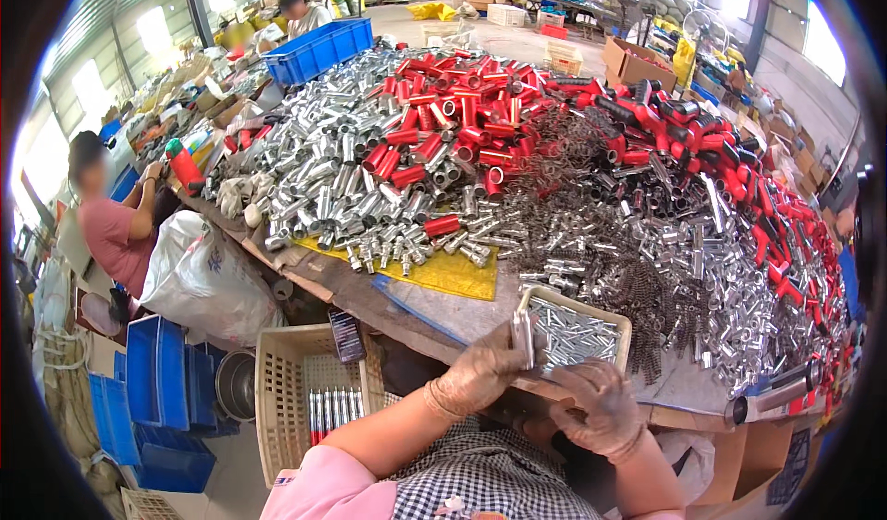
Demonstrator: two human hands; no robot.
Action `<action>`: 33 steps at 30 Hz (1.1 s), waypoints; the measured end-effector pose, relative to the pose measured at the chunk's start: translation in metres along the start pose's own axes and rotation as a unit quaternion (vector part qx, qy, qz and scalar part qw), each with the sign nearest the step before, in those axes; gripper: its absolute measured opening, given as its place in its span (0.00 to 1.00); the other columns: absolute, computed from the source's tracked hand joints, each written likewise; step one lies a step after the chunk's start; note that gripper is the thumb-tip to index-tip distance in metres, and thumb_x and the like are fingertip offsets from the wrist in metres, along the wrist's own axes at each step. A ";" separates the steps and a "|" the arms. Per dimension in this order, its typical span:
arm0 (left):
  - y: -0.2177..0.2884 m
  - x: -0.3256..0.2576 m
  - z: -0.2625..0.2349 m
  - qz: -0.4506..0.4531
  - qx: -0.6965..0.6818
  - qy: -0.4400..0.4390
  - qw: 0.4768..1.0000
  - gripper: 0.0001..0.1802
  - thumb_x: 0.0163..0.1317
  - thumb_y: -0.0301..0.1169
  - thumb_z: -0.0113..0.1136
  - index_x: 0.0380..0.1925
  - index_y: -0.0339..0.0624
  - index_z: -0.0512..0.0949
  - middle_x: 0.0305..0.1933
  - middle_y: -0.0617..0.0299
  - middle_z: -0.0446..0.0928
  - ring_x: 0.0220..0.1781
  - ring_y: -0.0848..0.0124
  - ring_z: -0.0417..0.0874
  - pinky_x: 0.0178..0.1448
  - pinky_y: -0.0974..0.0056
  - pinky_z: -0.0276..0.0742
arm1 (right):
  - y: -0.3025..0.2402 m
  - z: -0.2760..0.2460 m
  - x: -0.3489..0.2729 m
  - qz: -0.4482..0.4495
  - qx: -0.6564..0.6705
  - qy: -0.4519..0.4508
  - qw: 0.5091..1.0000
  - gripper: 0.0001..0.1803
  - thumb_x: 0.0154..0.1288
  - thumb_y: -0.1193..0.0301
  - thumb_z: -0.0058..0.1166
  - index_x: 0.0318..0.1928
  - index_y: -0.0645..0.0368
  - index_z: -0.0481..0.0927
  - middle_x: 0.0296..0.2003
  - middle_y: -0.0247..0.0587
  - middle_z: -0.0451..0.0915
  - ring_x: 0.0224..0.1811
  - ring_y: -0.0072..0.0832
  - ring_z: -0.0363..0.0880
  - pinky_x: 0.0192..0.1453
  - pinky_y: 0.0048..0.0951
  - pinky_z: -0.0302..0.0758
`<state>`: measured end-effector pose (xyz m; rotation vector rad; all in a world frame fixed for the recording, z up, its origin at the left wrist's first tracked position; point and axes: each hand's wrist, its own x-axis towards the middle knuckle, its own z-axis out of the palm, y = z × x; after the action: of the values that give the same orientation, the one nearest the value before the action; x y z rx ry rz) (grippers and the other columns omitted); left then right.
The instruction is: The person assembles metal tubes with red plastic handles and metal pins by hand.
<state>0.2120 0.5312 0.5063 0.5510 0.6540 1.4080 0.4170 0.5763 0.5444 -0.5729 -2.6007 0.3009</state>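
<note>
My left hand [479,372], in a thin soiled glove, is closed around a shiny silver metal tube [524,337] held nearly upright. Just beyond it, a cream plastic tray [621,324] holds many small silver metal pins [575,333]. My right hand [605,409], gloved too, is at the tray's near edge, its fingers bent and the thumb apart from them. Nothing shows between those fingers. To the left of my left forearm, a cream plastic crate [268,358] contains a row of silver metal tubes [334,409]. A dark printed box [346,337] leans at the crate's far edge.
Silver tubes [323,150], red sleeves [471,104], dark springs [647,298] and red-and-black handles [684,127] heap over the table. A yellow sheet [443,276] lies under some fittings. Blue bins [157,372] and a white sack [203,266] stand left, near a seated person [115,229].
</note>
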 end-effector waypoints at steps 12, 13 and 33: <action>-0.015 -0.019 -0.045 0.091 0.293 0.112 0.945 0.07 0.58 0.24 0.65 0.30 0.39 0.75 0.32 0.68 0.75 0.31 0.79 0.74 0.38 0.71 0.72 | -0.019 0.043 -0.057 0.117 0.121 0.020 0.985 0.13 0.56 0.66 0.61 0.43 0.53 0.84 0.30 0.40 0.82 0.35 0.38 0.82 0.43 0.39 0.78; -0.025 -0.017 -0.046 0.168 0.380 0.088 0.905 0.06 0.58 0.22 0.63 0.32 0.39 0.74 0.31 0.67 0.76 0.29 0.78 0.75 0.36 0.70 0.73 | -0.017 0.051 -0.069 0.142 0.118 0.034 0.982 0.13 0.56 0.66 0.61 0.43 0.53 0.84 0.30 0.40 0.82 0.35 0.38 0.82 0.43 0.39 0.78; -0.128 0.067 -0.001 0.359 0.567 -0.096 0.735 0.08 0.51 0.26 0.69 0.26 0.40 0.77 0.22 0.58 0.74 0.24 0.66 0.75 0.31 0.64 0.71 | 0.372 0.422 -0.454 0.257 0.353 0.618 0.654 0.25 0.70 0.63 0.41 0.66 0.52 0.69 0.67 0.39 0.68 0.70 0.29 0.63 0.72 0.41 0.58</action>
<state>0.3049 0.5859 0.4102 2.0840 1.1872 1.4711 0.7104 0.6589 -0.1117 -0.7910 -0.8299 0.7243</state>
